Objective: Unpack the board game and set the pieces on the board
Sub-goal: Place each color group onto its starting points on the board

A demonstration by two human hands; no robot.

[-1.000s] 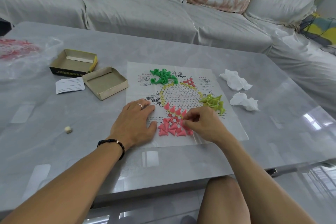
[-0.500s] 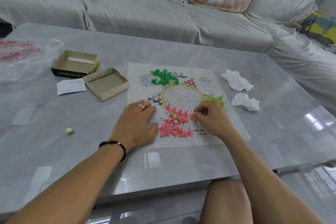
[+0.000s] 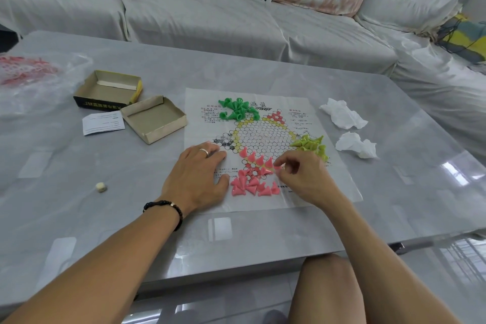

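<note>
Mid-setup on paper board [image 3: 265, 137]: left hand [image 3: 196, 176] flat, fingers spread, pinning sheet at 8 o'clock; right hand [image 3: 302, 176] pinching one pink piece [image 3: 278, 167] by 6 o'clock triangle; next, likely stand upright on free circle; loose pink pile [image 3: 251, 184] waiting.

Table [image 3: 289, 231]: glossy grey stone-look top, smooth, bright reflections lower centre & right. Board [image 3: 297, 113]: thin white paper sheet, matt, creased, printed. Pink pieces [image 3: 249, 181], green pieces [image 3: 236, 108], lime pieces [image 3: 313, 146]: smooth plastic cones w/ slight sheen. Box halves [image 3: 155, 119] left of centre: matt brown cardboard, edges worn. Slip [image 3: 102, 122]: plain matt paper. Tissues [image 3: 342, 113] at right: soft crumpled white paper. Bag [image 3: 39, 79] upper left: clear crinkly plastic film. Sofa [image 3: 210, 21] along top: matt pale cloth cover, wrinkled. Left wrist bracelet [image 3: 164, 209]: shiny black beads. Ring [image 3: 203, 151]: polished metal.
</note>
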